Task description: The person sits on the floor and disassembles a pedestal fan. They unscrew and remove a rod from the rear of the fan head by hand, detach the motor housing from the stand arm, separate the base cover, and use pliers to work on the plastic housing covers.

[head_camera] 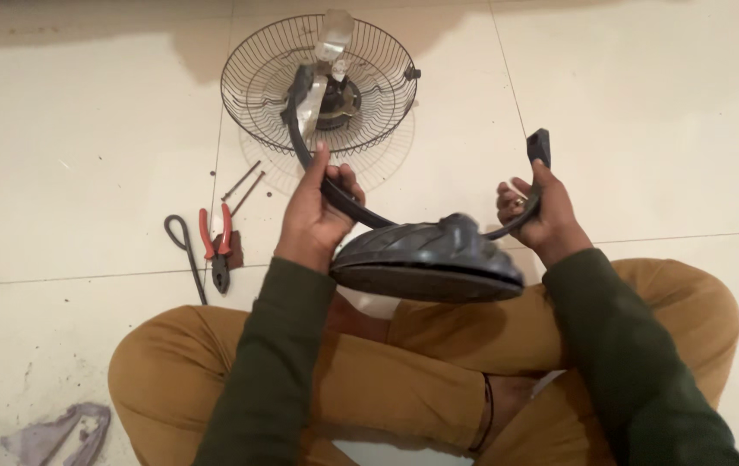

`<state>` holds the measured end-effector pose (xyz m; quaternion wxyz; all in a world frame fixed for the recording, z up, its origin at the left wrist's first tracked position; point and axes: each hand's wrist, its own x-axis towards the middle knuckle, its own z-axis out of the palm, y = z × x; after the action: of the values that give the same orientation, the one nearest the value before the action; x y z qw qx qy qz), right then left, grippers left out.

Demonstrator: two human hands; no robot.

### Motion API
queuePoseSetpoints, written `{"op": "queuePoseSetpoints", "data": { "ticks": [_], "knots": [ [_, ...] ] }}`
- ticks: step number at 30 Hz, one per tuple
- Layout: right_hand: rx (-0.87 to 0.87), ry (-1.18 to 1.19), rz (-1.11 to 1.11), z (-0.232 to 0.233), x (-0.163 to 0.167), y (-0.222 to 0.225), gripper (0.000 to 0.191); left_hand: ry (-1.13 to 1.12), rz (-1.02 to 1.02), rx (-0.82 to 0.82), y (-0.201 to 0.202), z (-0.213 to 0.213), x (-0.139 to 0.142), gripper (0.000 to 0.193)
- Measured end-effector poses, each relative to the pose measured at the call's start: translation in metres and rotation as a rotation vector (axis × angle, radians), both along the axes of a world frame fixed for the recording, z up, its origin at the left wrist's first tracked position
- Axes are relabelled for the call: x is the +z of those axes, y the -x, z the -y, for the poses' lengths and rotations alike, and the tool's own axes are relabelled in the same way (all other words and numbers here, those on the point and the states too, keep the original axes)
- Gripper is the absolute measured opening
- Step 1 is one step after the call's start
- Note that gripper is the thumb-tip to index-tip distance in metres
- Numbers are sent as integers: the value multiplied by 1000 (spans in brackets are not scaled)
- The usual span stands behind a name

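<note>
Above tiled floor [85, 173], fan stand [426, 255] crosswise

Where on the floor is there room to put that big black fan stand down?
Bare tile lies to the right of the wire fan guard, beyond the right hand, and at far left, past the pliers. It is crowded between the left hand and the pliers, where long screws and a bent black rod lie. The fan stand fills both hands.
</note>
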<state>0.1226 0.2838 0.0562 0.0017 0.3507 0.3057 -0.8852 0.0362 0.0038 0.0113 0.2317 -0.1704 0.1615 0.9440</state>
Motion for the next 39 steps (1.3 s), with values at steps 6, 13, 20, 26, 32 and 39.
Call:
{"op": "queuePoseSetpoints", "data": {
  "ticks": [6, 13, 20, 26, 32, 39],
  "knots": [
    [-73, 248, -128, -14, -3, -6, 54, -141, -117, -30, -23, -5, 10, 17],
    [26, -197, 94, -7, 6, -7, 39, -155, -53, 133, -49, -11, 3, 18],
    [49, -286, -5, 3, -3, 1, 35, -206, 138, 373, -97, -10, 8, 18],
    [-133, -545, -229, -34, -1, -20, 32, -111, 117, 468, -131, -16, 7, 17],
    [-15, -1632, -688, 9, 20, -82, 21, -141, 122, 466, -123, -17, -18, 24],
    [57, -2022, -776, 69, 28, -107, 62, -45, 208, 499, -119, -11, -46, 13]
  ]
}}
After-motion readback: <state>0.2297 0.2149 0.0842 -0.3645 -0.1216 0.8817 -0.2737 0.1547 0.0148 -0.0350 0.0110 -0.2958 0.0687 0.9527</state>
